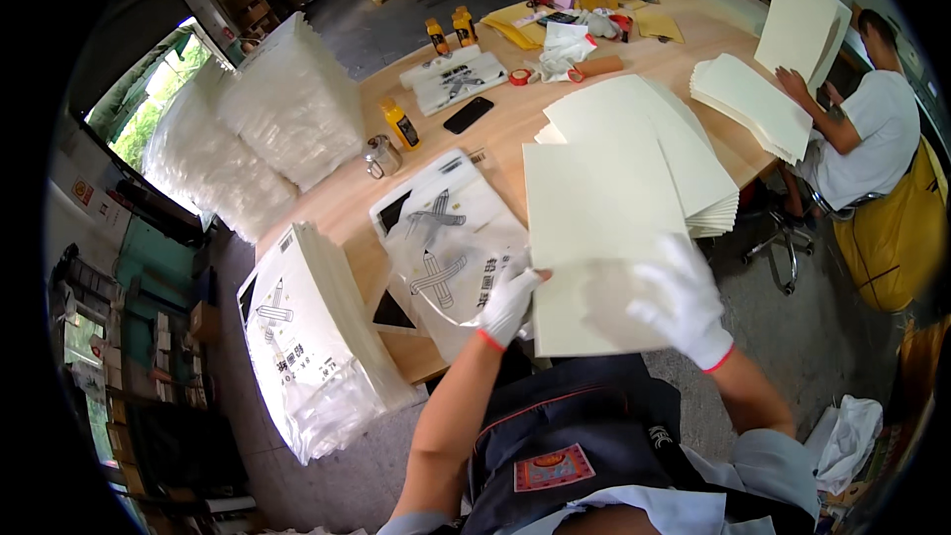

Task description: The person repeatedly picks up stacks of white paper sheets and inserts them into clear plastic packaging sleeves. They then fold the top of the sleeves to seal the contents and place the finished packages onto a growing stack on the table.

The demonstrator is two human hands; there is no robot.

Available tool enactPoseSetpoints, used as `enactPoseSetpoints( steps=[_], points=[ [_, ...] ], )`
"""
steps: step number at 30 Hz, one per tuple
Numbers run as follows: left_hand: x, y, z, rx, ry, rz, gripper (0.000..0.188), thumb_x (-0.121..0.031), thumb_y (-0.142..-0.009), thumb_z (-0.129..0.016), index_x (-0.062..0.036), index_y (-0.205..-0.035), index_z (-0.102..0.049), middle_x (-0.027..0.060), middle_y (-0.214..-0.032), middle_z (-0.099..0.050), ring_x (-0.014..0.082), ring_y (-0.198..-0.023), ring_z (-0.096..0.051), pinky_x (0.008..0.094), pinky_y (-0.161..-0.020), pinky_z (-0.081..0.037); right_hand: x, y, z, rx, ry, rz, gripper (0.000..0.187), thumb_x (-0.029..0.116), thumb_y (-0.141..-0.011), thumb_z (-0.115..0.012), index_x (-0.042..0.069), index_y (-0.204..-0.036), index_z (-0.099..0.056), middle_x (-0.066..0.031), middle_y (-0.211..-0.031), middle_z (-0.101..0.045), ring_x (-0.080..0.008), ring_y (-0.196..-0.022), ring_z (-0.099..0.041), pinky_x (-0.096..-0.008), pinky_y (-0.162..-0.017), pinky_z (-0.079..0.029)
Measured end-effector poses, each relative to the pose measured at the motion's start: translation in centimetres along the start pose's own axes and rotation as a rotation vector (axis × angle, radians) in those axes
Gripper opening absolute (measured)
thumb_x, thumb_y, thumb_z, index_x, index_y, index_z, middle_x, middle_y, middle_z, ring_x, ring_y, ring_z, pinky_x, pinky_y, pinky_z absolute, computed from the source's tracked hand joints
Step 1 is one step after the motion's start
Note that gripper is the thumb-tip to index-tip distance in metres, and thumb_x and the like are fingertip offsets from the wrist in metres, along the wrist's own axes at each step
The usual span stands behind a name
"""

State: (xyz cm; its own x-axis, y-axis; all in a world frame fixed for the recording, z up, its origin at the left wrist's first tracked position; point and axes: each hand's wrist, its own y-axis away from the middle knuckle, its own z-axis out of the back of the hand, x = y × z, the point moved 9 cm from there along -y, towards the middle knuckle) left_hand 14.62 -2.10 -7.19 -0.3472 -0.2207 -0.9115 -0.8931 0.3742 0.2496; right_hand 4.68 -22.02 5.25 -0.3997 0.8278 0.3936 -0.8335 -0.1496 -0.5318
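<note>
A cream sheet of drawing paper (599,228), perhaps with more beneath it, lies before me, its near end over the table's edge. My left hand (507,305), in a white glove with bare fingertips showing, is closed on its left edge, thumb on top. Beside that hand are clear printed plastic bags (446,272) with a pencil drawing; whether it also holds a bag's edge, I cannot tell. My right hand (686,309), also gloved and smeared by motion, is over the sheet's lower right part, fingers apart. Behind lies a fanned stack of paper (634,119).
A thick stack of filled bags (317,327) stands at the table's left edge. Beyond are wrapped bales (287,104), a glass jar (381,157), a bottle (400,125) and a phone (469,116). At right, a seated person (867,129) handles sheets beside another paper stack (750,104).
</note>
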Motion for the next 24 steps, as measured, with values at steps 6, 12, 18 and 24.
enactPoseSetpoints(
  steps=[6, 12, 18, 24],
  points=[
    [-4.1, 3.8, 0.3, 0.002, -0.948, 0.02, 0.061, -0.016, -0.082, -0.062, 0.0019, -0.136, -0.039, 0.0137, -0.103, -0.063, 0.022, -0.089, -0.064, 0.0343, -0.075, -0.052, -10.3, 6.1, -12.0, 0.076, -1.481, -0.761, 0.037, 0.022, -0.086, -0.066, -0.003, -0.111, -0.059, -0.0106, -0.119, -0.058, -0.0199, -0.113, -0.052, -0.035, -0.1, -0.039],
    [-1.1, 6.8, -7.6, 0.158, -1.134, -0.294, 0.075, -0.023, -0.081, -0.069, -0.0072, -0.143, -0.031, 0.0209, -0.137, -0.045, 0.0299, -0.123, -0.049, 0.0369, -0.099, -0.04, -3.4, 2.7, -10.7, 0.034, -0.776, -0.531, 0.035, 0.023, -0.086, -0.065, 0.0, -0.113, -0.06, -0.0114, -0.101, -0.066, -0.0171, -0.087, -0.061, -0.0298, -0.078, -0.047],
    [-9.2, 8.6, 5.6, -0.197, -0.049, -0.24, 0.062, -0.032, -0.093, -0.053, -0.0044, -0.144, -0.03, 0.0155, -0.124, -0.055, 0.0172, -0.096, -0.061, 0.0287, -0.068, -0.053, 1.5, 0.1, -5.5, 0.254, -0.094, 0.007, 0.023, 0.026, -0.081, -0.066, 0.004, -0.085, -0.061, -0.017, -0.087, -0.062, -0.0313, -0.072, -0.062, -0.0387, -0.06, -0.05],
    [-13.8, 13.2, 3.3, -0.014, -0.535, -0.547, 0.064, -0.024, -0.088, -0.058, -0.0074, -0.144, -0.032, 0.0164, -0.136, -0.046, 0.0239, -0.113, -0.055, 0.0356, -0.096, -0.043, 7.9, -1.6, -7.0, 0.449, 0.161, 0.491, 0.022, 0.028, -0.082, -0.063, 0.007, -0.087, -0.062, -0.014, -0.097, -0.062, -0.0304, -0.073, -0.063, -0.0377, -0.064, -0.052]
  ],
)
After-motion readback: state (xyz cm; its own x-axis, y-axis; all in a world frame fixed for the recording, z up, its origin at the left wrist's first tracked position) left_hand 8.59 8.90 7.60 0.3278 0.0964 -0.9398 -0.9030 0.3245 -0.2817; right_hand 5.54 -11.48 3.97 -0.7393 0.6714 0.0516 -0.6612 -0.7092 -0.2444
